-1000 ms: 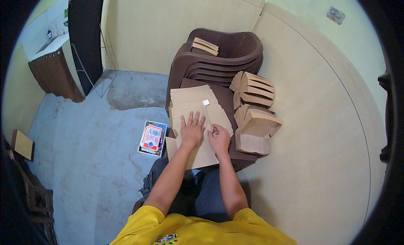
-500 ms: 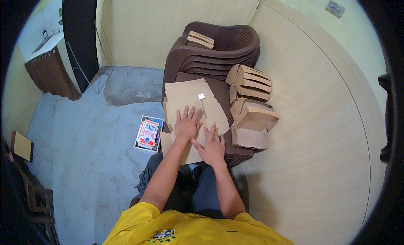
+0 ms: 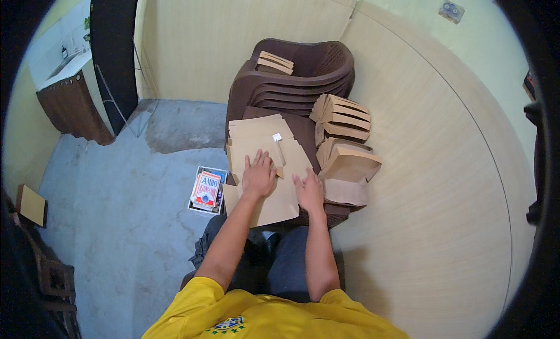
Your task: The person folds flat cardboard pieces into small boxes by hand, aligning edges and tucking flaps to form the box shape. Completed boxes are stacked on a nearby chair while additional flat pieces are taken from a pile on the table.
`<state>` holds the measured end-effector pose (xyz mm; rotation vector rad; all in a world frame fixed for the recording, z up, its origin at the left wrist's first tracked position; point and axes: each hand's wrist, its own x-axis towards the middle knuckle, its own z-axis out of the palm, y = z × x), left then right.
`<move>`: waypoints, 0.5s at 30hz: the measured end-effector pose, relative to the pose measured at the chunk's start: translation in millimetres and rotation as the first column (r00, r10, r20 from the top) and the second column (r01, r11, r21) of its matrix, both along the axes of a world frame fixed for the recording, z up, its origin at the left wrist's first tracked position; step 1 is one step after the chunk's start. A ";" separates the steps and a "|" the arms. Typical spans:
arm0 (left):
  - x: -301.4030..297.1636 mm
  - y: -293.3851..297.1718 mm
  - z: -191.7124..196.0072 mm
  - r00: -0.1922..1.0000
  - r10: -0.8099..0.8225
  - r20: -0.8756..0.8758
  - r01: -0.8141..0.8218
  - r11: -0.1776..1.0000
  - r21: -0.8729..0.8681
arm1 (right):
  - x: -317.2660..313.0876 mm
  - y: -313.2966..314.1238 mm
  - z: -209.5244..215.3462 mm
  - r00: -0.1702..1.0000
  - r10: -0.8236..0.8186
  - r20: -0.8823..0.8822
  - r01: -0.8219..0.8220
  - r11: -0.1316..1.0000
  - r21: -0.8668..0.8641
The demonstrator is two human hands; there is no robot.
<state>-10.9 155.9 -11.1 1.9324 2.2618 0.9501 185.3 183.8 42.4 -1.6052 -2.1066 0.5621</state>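
A flat brown cardboard box blank (image 3: pixel 274 202) lies on the seat of a stacked brown plastic chair in front of me. My left hand (image 3: pixel 259 174) rests flat on its middle, fingers spread. At the blank's right edge, my right hand (image 3: pixel 310 190) has its fingers bent and appears to grip that edge; some fingertips are hidden. A small white square piece (image 3: pixel 277 137) sits on the blank beyond my left hand, beside a narrow slit.
Folded cardboard boxes (image 3: pixel 345 117) and an open box (image 3: pixel 347 178) sit right of the blank. More folded cardboard (image 3: pixel 275 62) lies on the stacked brown chairs (image 3: pixel 303 79). A white box of packets (image 3: pixel 206 190) stands on the floor at left. A wall (image 3: pixel 431 164) curves along the right.
My right hand has slid right, from the blank's surface to its right edge, and its fingers have bent. My left hand stays flat on the blank. The view has shifted slightly.
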 end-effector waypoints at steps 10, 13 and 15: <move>13.3 -12.5 12.8 0.990 -0.138 0.006 0.137 0.988 0.077 | 2.2 15.7 -35.5 0.899 -0.132 -0.418 0.027 0.969 -0.247; 14.1 3.6 -6.6 0.996 -0.072 -0.048 0.079 0.985 0.155 | -10.0 24.9 -39.0 0.828 -0.102 -0.552 -0.062 0.961 -0.271; 6.6 19.7 -13.8 0.980 -0.132 0.147 0.122 0.990 0.070 | -21.3 25.6 -36.2 0.842 -0.050 -0.537 -0.051 0.984 -0.170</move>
